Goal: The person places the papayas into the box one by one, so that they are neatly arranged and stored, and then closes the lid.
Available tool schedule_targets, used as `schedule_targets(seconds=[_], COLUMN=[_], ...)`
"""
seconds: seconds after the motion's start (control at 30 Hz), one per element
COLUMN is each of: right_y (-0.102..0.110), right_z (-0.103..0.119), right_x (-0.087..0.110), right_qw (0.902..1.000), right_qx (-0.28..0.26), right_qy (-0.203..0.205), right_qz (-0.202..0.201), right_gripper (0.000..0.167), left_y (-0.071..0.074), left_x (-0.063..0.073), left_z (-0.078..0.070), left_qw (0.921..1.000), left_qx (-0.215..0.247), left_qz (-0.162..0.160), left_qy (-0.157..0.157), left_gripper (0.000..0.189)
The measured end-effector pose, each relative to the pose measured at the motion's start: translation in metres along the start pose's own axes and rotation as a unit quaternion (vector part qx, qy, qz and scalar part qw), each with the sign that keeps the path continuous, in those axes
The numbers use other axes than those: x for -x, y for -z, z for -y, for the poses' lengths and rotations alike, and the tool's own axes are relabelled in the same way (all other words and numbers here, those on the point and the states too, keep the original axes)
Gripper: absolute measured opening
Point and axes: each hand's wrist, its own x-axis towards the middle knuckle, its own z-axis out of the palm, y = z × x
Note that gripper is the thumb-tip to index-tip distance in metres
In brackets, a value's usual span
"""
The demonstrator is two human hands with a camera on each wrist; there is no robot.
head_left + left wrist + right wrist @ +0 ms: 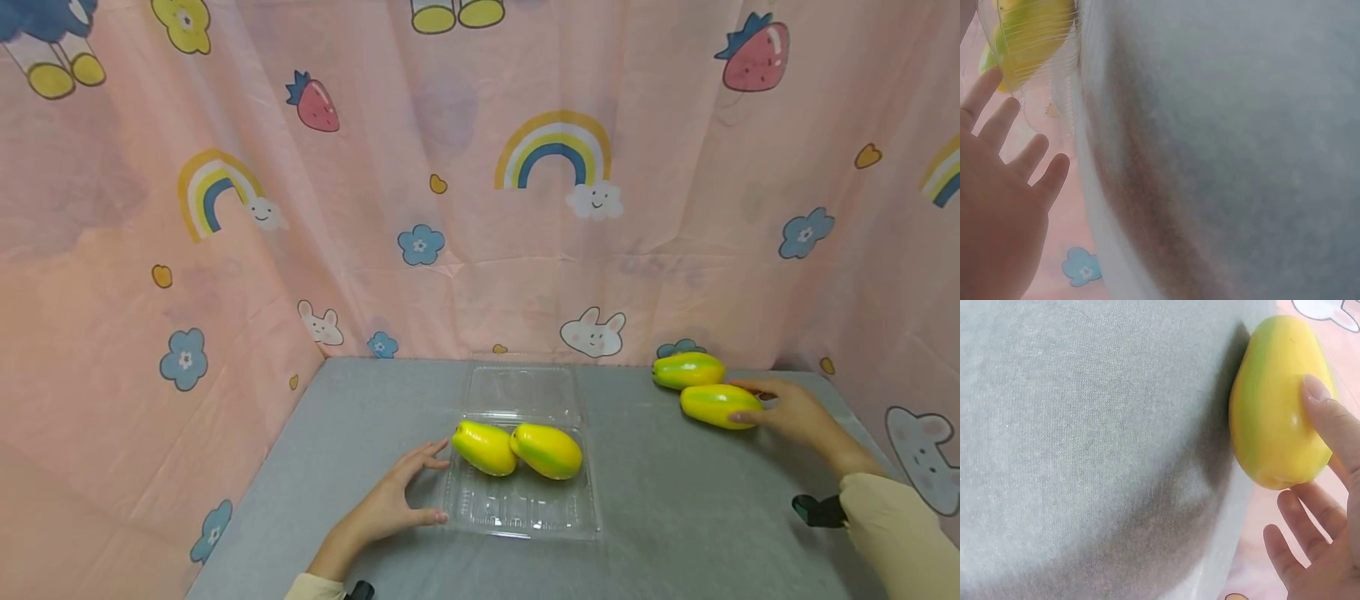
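Observation:
Two yellow-green papayas, a left one [483,448] and a right one [547,452], lie side by side in a clear plastic clamshell box [525,521]. At the box's left edge is my left hand [390,500], its thumb and fingers spread and holding nothing; the left wrist view has these fingers beside the clear wall. Far right on the table, my right hand [795,417] grips the end of a third papaya [1272,406] between thumb and index finger, while the other fingers stand apart from it. Just behind that one lies another papaya [687,370].
The box's clear lid [522,392] is folded back toward the curtain. A pink patterned curtain [465,300] closes off the back and both sides of the grey table [645,517].

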Motion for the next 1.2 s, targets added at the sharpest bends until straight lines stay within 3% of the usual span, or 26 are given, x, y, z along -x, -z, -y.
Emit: schedule_targets(seconds=[0.37,0.7,1.2], right_y=[0.003,-0.001,-0.001], right_z=[0.013,0.008,0.007], right_x=[0.003,0.002,0.005], right_qw=[0.9998,1.0,0.9997], right_qx=[0.012,-0.001,0.019], right_qy=[0.015,0.007,-0.011], right_qz=[-0.007,0.004,0.013], right_gripper=[0.076,0.087,0.087], left_y=[0.001,-0.001,0.0], left_x=[-0.001,-0.001,0.0], left_z=[0.001,-0.001,-0.001], left_qw=[1.0,1.0,0.9999], left_qx=[-0.006,-0.005,-0.012], left_qz=[0.004,-0.002,-0.002], left_qy=[0.005,0.002,0.001], left_gripper=[0.072,0.072,0.072])
